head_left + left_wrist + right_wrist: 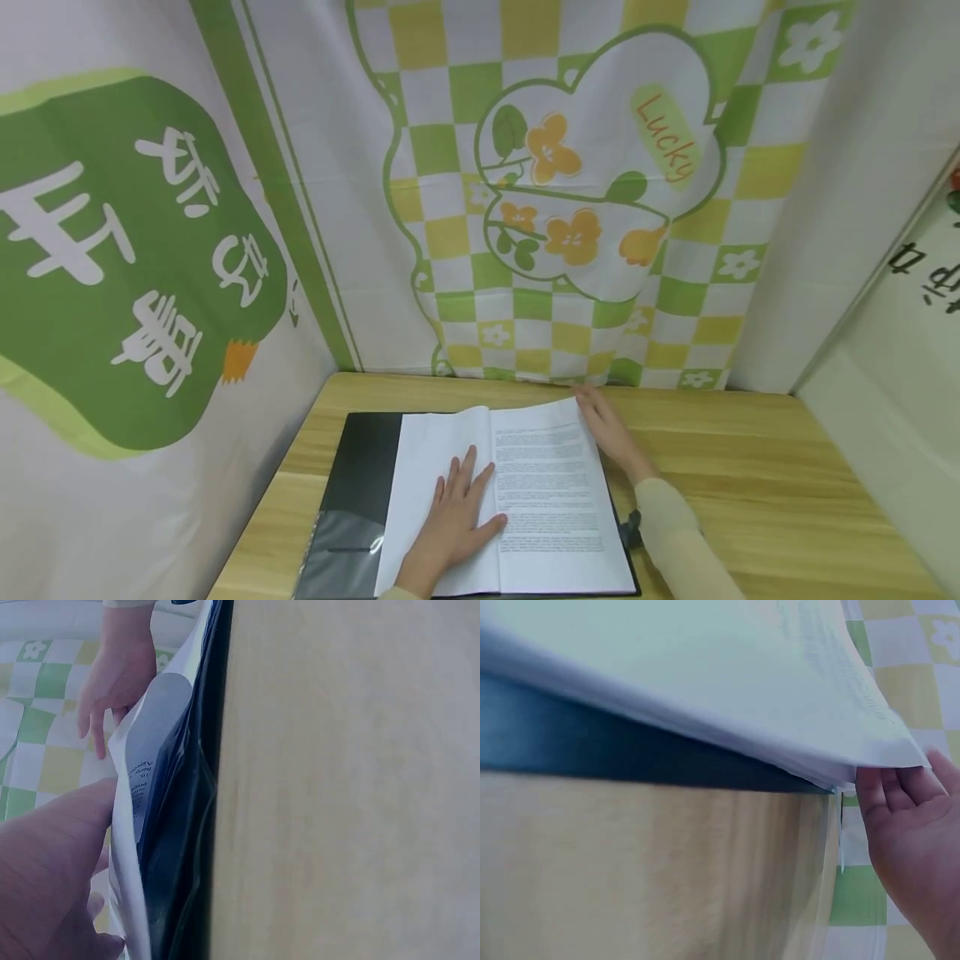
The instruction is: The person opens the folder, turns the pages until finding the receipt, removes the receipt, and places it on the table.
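Observation:
A black folder (366, 458) lies spread on the table with a thick stack of white pages in it. Its left page (427, 442) looks blank, while the right page (547, 483) carries printed lines. My left hand (453, 521) rests on the left page, fingers spread, its thumb reaching over the centre fold. At the top right corner of the printed page is my right hand (611, 429), its fingers extended. In the right wrist view, the fingers (895, 787) of that hand touch the underside of the lifted page corner, which hides their tips.
A wood-grain table (750, 492) carries the folder and extends to its right. Behind it hangs a green and yellow checked cloth (465, 275), and a white cloth with a green patch (150, 267) covers the left side. The folder's lower left has a clear pocket (341, 550).

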A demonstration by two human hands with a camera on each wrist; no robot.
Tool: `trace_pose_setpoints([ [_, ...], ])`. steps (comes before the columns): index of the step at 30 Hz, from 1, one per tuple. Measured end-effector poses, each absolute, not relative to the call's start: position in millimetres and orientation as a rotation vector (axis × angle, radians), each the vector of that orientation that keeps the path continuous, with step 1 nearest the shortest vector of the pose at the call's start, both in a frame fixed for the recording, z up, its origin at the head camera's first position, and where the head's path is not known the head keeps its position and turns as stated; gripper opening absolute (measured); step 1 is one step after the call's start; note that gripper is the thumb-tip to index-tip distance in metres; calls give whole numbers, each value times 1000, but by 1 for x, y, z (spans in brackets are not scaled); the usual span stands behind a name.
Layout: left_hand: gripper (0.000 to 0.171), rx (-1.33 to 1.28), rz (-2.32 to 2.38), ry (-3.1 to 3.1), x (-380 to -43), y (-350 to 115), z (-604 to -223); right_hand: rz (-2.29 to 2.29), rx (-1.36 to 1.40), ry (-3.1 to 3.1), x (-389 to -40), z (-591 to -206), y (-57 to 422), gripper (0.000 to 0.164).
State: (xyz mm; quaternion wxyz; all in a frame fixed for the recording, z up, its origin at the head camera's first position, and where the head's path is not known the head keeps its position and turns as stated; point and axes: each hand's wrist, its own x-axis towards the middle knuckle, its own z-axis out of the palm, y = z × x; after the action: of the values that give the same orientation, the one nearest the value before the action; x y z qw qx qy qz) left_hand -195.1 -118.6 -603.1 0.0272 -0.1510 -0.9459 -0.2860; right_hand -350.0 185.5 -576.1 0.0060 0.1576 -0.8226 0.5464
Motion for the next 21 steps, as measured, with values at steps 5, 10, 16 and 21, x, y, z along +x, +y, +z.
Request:
trace_pose_setpoints([
  [5,75,-465,-856,-2962,-193,-117,-598,1887,448,-2524,-339,-576,187,61],
  [10,78,-445,-845,-3017,-191,-118,-596,2098,375,-2454,-329,-574,187,57],
  [16,76,-456,-856,-3002,-190,-118,-596,2262,312,-2415,-319,-566,185,52],
  [21,75,-502,-817,-2960,-190,-115,-594,2371,326,-2389,-311,-561,183,52],
])
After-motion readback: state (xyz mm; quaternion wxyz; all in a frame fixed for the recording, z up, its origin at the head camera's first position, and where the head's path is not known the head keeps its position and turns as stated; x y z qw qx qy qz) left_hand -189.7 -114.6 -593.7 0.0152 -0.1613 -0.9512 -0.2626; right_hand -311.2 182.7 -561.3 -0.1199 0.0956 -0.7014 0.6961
